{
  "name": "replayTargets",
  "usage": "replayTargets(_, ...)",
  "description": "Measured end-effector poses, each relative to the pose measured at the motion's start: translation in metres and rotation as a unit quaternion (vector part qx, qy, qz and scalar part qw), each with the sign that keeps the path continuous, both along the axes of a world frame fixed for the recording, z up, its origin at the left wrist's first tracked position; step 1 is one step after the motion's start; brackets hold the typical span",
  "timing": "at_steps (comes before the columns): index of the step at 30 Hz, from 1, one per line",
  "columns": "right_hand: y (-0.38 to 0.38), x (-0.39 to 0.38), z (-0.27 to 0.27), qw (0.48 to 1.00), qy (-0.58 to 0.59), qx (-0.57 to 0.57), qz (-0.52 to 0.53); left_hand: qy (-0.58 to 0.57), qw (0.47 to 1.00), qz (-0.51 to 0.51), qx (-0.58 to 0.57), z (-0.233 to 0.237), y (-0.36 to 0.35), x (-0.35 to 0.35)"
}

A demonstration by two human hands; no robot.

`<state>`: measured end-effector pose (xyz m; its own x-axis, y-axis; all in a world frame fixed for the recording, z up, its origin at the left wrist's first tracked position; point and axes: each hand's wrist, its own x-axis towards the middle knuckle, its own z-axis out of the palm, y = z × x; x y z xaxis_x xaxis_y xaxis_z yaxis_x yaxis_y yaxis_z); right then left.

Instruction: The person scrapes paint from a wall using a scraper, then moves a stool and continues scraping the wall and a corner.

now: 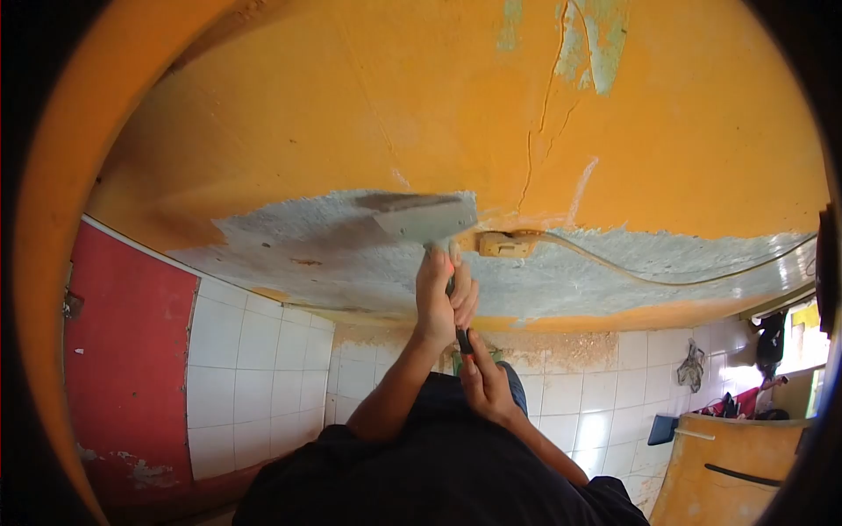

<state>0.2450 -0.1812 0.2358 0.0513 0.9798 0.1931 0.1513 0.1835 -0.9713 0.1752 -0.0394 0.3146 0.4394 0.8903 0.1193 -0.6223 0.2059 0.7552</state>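
A wide metal scraper [427, 221] lies with its blade against the wall, near the upper edge of a bare grey patch [333, 237] in the orange paint. My left hand [445, 294] is wrapped round the handle just below the blade. Lower down, my right hand [487, 381] grips the dark end of the same handle [464, 340]. To the right of the blade, a yellowish socket box [504, 245] is fixed on the wall, with a cable [649, 279] running from it to the right.
Cracks and greenish patches [605, 48] mark the orange wall above. White floor tiles [566, 394] with crumbs of debris lie below. A red panel [127, 351] stands at the left. At the right are a grey plastic bag [690, 368] and an orange surface [719, 469].
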Motion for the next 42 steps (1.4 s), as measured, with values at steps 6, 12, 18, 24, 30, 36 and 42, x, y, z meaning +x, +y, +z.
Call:
replayTargets(6,0.000,-0.003,-0.011,0.999,-0.001,0.028,-0.015,-0.005,1.000,-0.016,-0.006,0.000,-0.001,0.002)
replayTargets(12,0.001,-0.005,-0.015,0.998,0.005,0.053,-0.022,0.030,1.000,-0.004,0.003,0.010,0.001,0.005)
replayTargets(18,0.002,-0.007,-0.017,0.998,0.029,0.049,-0.021,0.021,1.000,-0.017,0.004,0.005,0.003,0.005)
replayTargets(24,0.003,-0.008,-0.013,0.998,0.029,0.047,-0.026,0.028,0.999,-0.018,0.027,0.002,0.002,0.004)
replayTargets(30,0.002,-0.004,-0.010,0.998,0.000,0.046,-0.038,0.011,1.000,-0.002,0.004,-0.006,-0.001,0.002)
replayTargets(36,0.003,-0.007,-0.014,0.996,-0.038,0.066,-0.050,0.016,1.000,0.005,-0.017,-0.004,-0.003,0.000)
replayTargets(42,0.002,-0.010,-0.008,0.999,-0.024,0.014,-0.031,0.006,1.000,0.005,-0.024,-0.004,-0.003,-0.005)
